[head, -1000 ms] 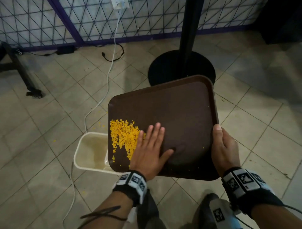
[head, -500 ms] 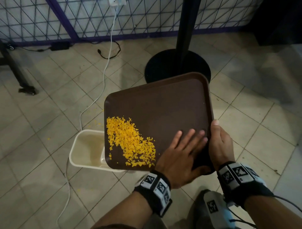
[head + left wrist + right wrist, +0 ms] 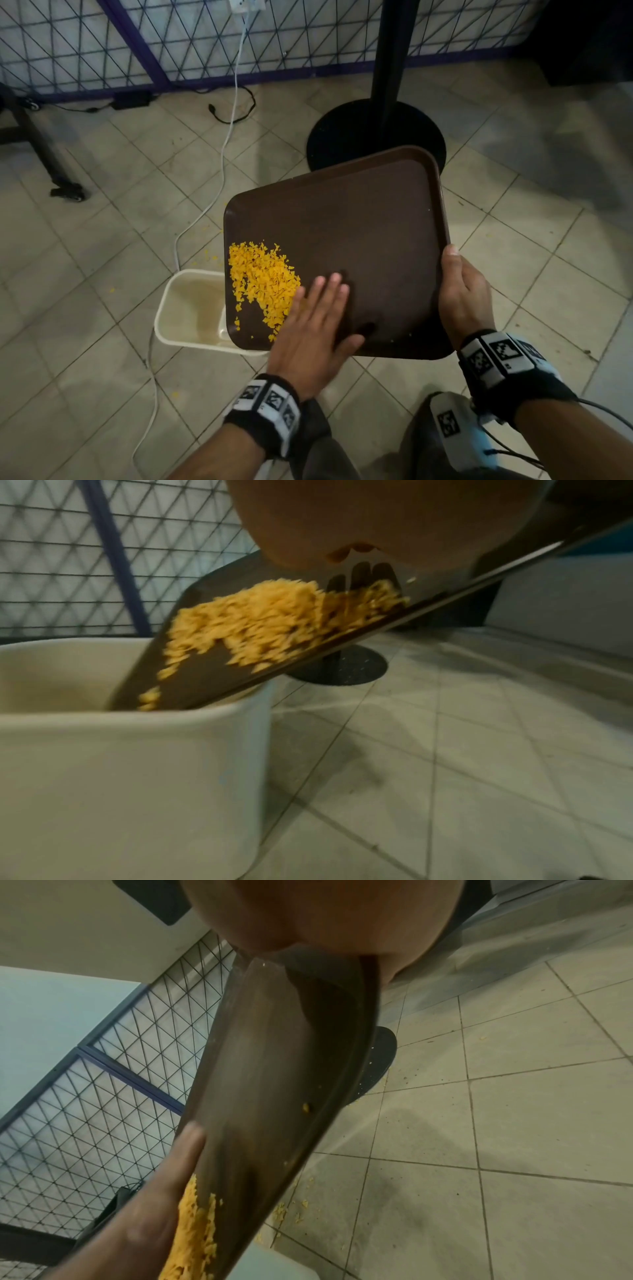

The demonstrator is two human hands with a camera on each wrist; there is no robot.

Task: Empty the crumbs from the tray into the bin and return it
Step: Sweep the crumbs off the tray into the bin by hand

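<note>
Tray (image 3: 359,240) tilted at frame centre over the white bin (image 3: 185,308) on the tiled floor (image 3: 85,240). Right hand (image 3: 462,294) gripped its edge; left hand (image 3: 315,329), flat, touched yellow crumbs (image 3: 260,277).

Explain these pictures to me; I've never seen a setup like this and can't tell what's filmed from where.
No machine here: a person wears three cameras, one on the head and one on each wrist. The head view looks down at both hands. The right hand grips the edge of a brown tray, tilted down over a white bin on the tiled floor. The left hand lies flat on the tray, fingers straight, against a heap of yellow crumbs. The left wrist view shows those crumbs above the bin; the right wrist view looks along the tray's edge.
</note>
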